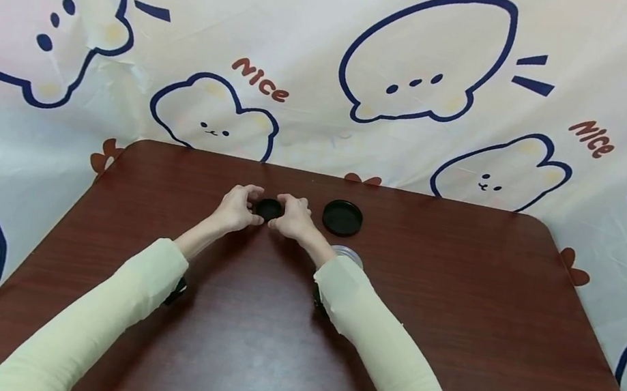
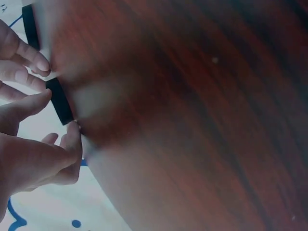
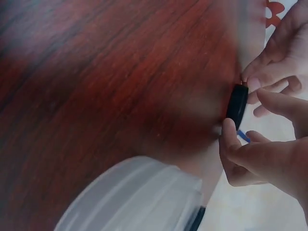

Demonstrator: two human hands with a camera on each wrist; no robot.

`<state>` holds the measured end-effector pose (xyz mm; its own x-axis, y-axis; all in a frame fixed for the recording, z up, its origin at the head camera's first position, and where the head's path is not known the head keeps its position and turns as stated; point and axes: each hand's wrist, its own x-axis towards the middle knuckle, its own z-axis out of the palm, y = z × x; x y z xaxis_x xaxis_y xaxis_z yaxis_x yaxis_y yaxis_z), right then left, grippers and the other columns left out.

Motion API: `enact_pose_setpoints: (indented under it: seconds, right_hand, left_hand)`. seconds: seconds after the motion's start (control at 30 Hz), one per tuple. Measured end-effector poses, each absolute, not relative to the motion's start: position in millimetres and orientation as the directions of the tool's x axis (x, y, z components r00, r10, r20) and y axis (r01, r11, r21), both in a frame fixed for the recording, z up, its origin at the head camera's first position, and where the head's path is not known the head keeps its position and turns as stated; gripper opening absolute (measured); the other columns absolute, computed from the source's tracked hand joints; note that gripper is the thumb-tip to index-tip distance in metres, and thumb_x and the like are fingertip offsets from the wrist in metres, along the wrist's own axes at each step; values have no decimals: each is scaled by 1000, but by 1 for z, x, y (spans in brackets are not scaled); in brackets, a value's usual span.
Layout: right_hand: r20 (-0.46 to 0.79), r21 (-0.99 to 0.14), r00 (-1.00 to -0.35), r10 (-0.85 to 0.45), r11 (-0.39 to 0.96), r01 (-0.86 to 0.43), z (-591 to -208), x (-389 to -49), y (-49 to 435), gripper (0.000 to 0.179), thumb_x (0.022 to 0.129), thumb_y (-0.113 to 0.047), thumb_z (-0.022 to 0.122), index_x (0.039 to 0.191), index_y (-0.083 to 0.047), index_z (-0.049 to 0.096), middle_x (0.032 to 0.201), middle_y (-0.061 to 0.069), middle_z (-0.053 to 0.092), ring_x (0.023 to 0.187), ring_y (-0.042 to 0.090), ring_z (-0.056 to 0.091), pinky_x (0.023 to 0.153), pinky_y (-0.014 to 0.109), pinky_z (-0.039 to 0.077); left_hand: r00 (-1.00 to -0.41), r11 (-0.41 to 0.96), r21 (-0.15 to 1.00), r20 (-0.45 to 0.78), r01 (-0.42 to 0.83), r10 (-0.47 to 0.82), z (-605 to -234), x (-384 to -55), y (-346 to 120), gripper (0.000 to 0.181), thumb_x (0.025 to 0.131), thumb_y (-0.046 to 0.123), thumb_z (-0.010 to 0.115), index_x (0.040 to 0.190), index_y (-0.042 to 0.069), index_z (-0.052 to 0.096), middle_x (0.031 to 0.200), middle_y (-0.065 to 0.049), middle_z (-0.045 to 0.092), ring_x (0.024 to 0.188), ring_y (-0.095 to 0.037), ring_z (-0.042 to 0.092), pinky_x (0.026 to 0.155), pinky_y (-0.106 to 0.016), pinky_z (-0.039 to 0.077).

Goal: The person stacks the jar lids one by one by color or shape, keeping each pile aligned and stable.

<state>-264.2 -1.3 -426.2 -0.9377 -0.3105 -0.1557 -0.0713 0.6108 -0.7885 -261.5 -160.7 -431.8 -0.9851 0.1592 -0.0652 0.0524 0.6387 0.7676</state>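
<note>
A small round black lid [image 1: 269,209] lies on the table near its far edge, its raised rim facing up. From the left side, my left hand [image 1: 237,208] pinches the rim between thumb and fingers. My right hand [image 1: 293,218] grips the same lid from the opposite side. Seen edge-on, the small lid [image 2: 60,102] sits between the fingertips in the left wrist view. The right wrist view also shows the small lid [image 3: 237,107] with both hands at its rim. Whether it is raised off the tabletop, I cannot tell.
To the right lies a larger black lid [image 1: 342,218]. A clear ribbed container [image 1: 348,255] stands under my right forearm, mostly hidden by the sleeve; the container [image 3: 134,202] looms close in the right wrist view. The brown table [image 1: 457,303] meets a cartoon-printed cloth [image 1: 328,32] behind.
</note>
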Motion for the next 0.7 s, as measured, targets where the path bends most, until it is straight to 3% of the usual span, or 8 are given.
enact_pose_setpoints:
  seconds: [0.37,0.7]
  right_hand:
    - [-150,-785,-956,-251,619,-39,-434,-272,-6,53,87,0,69,137,-3,51,130,17,49,124,31,37,102,40,35]
    - [-124,-762,-961,-247,644,-67,-435,-273,-5,50,86,1,69,134,-3,55,127,16,50,116,27,44,97,35,41]
  left_hand:
    - [-984,650,759,-84,40,159,-436,-266,-157,59,82,-10,69,137,-6,47,129,-25,47,115,-37,50,93,-42,46]
    - [-980,666,743,-81,63,183,-437,-266,-150,53,85,-7,68,135,-7,50,131,-24,47,115,-36,51,96,-43,43]
